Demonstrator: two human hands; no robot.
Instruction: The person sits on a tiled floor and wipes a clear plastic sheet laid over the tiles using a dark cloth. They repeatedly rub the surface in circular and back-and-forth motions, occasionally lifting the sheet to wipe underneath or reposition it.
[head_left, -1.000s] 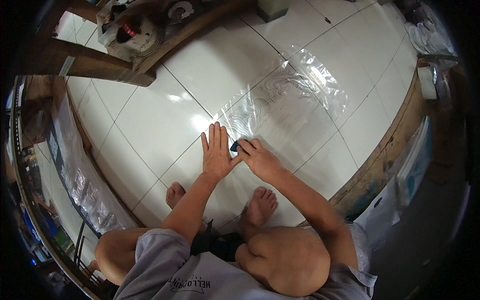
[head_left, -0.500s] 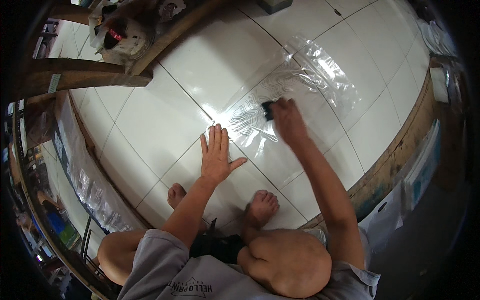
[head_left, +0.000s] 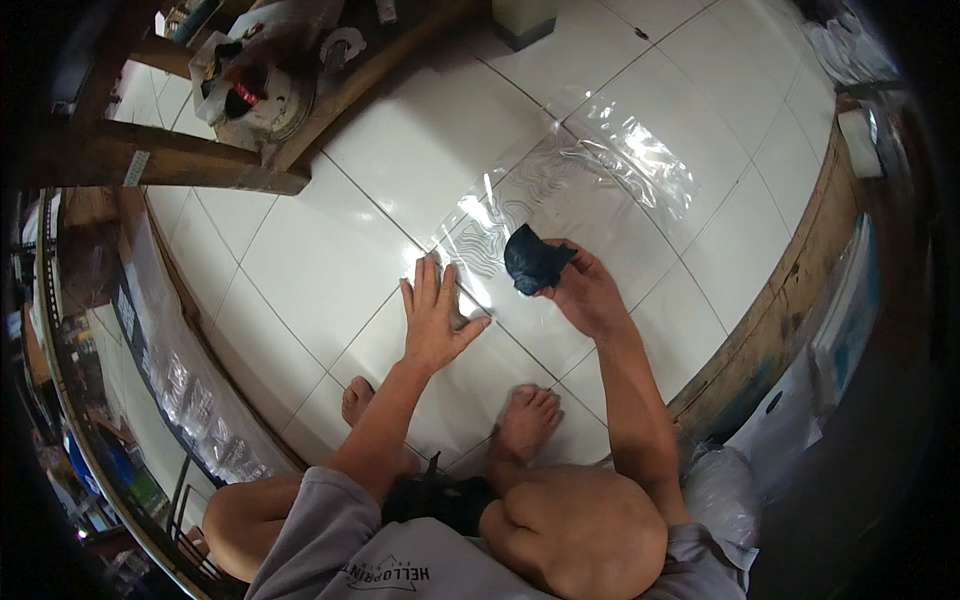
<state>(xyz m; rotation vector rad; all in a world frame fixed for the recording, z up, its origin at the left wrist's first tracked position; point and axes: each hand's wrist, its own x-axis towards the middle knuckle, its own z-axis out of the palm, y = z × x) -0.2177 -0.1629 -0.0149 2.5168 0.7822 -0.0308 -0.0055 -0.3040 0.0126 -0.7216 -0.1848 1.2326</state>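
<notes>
The left hand [head_left: 432, 325] lies splayed at the near end of a clear, wavy-lined plastic sheet [head_left: 590, 195] on the white tiled floor [head_left: 290, 290]; the right hand [head_left: 588, 295] pinches a crumpled dark-blue cloth [head_left: 533, 262] over the sheet.

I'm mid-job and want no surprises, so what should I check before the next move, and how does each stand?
1. Left hand spread palm down, holding nothing: ok.
2. Right hand gripping the dark cloth: ok.
3. Clear plastic sheet free of creases: not ok, creased toward its far end.
4. Sheet's near edge clear of the right foot: cannot tell, edge hard to trace.
</notes>
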